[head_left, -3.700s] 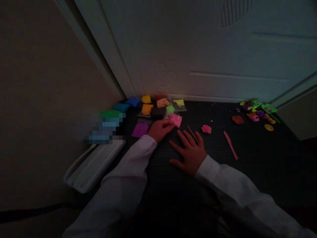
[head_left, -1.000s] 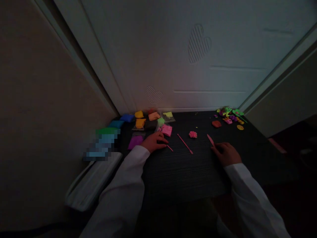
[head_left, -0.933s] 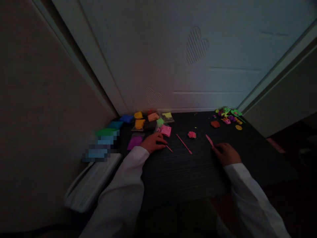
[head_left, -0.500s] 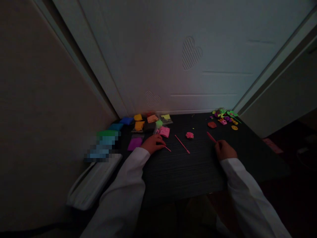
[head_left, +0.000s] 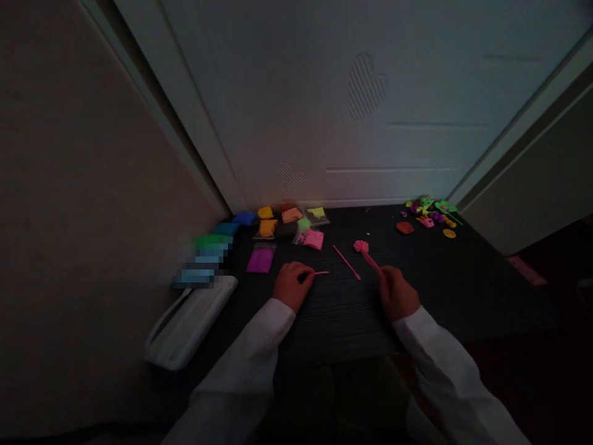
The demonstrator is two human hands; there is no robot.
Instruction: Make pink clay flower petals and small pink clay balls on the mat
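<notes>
My left hand (head_left: pixel 293 285) rests low over the dark table, thumb and fingertips pinched on a thin pink stick (head_left: pixel 321 272) that points right. Whether it is a tool or a rolled strip of clay I cannot tell. My right hand (head_left: pixel 399 293) is closed around a pink plastic clay knife (head_left: pixel 370 261). The knife's tip reaches a small, bumpy pink clay piece (head_left: pixel 360 246) and seems to touch it. Between my hands a pink modelling tool (head_left: pixel 346 262) lies slantwise on the table. A bag of pink clay (head_left: pixel 311 239) sits beyond my left hand.
Several clay packets, among them a purple one (head_left: pixel 260 258) and an orange one (head_left: pixel 267 228), cover the table's back left. A white case (head_left: pixel 189 327) stands at the left edge. Colourful clay shapes (head_left: pixel 433 216) and a red lump (head_left: pixel 404 228) lie back right, before a white panel (head_left: pixel 296 93).
My right hand has moved left with the knife, bringing its tip to the bumpy pink piece. My left hand has drawn back from the pink bag, its stick now nearly level. The view has shifted slightly.
</notes>
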